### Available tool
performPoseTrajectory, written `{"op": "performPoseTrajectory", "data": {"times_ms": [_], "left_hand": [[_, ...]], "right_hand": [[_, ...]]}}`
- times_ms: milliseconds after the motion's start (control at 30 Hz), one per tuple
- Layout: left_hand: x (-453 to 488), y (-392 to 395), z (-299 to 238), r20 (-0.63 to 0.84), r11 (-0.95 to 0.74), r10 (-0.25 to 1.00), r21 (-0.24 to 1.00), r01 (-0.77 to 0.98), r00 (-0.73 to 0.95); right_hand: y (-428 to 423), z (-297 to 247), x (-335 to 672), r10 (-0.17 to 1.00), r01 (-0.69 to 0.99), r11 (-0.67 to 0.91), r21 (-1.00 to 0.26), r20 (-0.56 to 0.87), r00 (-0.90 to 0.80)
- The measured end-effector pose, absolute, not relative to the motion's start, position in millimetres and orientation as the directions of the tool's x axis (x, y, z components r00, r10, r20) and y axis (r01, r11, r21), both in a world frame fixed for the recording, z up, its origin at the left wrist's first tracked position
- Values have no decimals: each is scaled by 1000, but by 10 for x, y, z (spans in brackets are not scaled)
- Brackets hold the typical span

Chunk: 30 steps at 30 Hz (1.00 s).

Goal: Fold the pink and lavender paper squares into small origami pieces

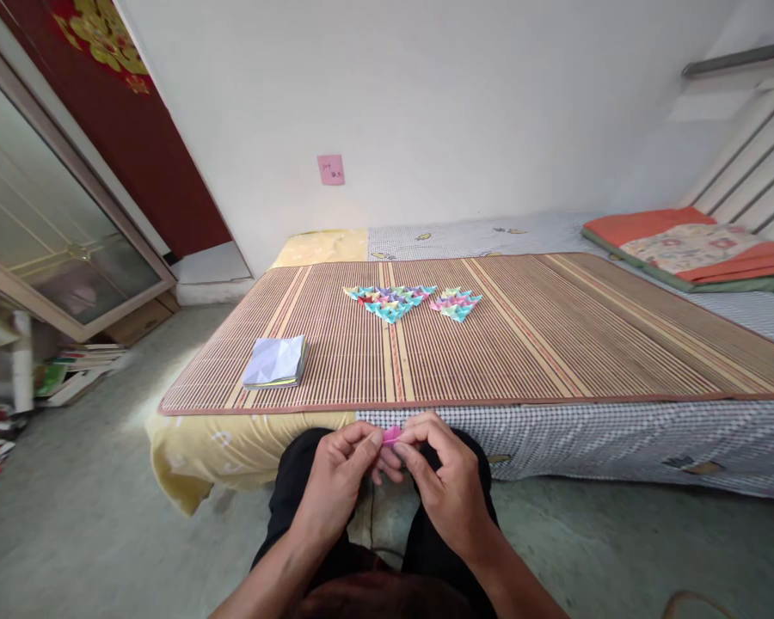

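A small piece of folded pink paper is held between my two hands, above my lap at the bed's front edge. My left hand pinches its left end between thumb and index finger. On the other end, the thumb and fingertips of my right hand are closed. Beyond the hands, a larger cluster of colourful folded paper pieces lies on the woven mat, with a smaller cluster to its right. A stack of square paper sheets, pale lilac on top, rests at the mat's front left.
The mat covers a bed with a yellow and checked sheet. A folded orange and green quilt lies at the back right. A pink note is stuck on the white wall. A glass-panelled door stands at left.
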<state>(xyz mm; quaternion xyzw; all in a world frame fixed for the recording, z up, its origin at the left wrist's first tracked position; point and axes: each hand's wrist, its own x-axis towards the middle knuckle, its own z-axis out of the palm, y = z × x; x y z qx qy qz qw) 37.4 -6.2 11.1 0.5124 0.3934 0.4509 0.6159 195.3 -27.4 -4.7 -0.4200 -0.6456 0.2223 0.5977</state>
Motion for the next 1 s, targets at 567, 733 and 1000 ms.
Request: {"op": "performPoseTrajectory", "data": {"times_ms": [567, 733, 1000], "left_hand": [[388, -86, 134, -11, 33, 959, 997, -74, 283], [369, -64, 98, -17, 32, 960, 998, -51, 279], [356, -29, 28, -49, 107, 950, 979, -175, 308]], "right_hand": [[-281, -70, 1960, 863, 371, 440, -818, 499, 77], [-268, -73, 1980, 919, 279, 356, -892, 388, 70], [-273, -42, 2050, 935, 230, 354, -907, 341, -95]]}}
